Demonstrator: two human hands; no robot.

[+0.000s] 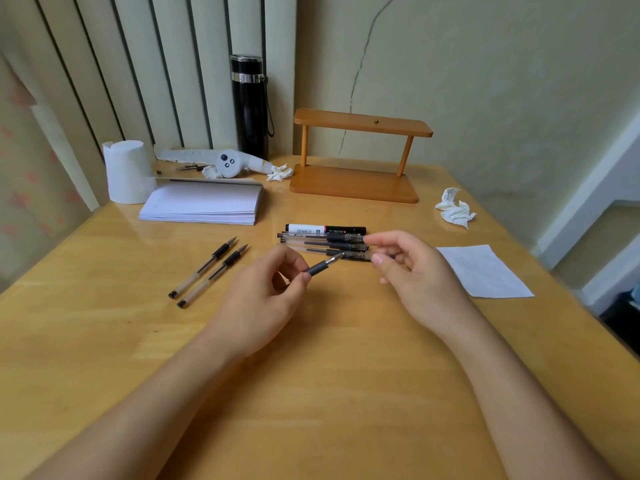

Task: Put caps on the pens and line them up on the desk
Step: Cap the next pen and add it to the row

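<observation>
Both forearms reach over the wooden tabletop (346, 393). The left hand (266, 299), curled, grips an uncapped gel pen (323, 266) by its black grip, tip aimed up and right. The right hand (412, 268) pinches a clear pen cap (367, 257) between thumb and forefinger, just beside the tip. Beyond lies a row of capped pens (323, 242); two uncapped pens (207, 271) rest at left.

Your left hand (268, 292) pinches an uncapped pen (323, 265), tip aimed at the clear cap (375, 255) in your right hand (412, 268), above the desk (311, 393), beside the capped row (323, 242).
</observation>
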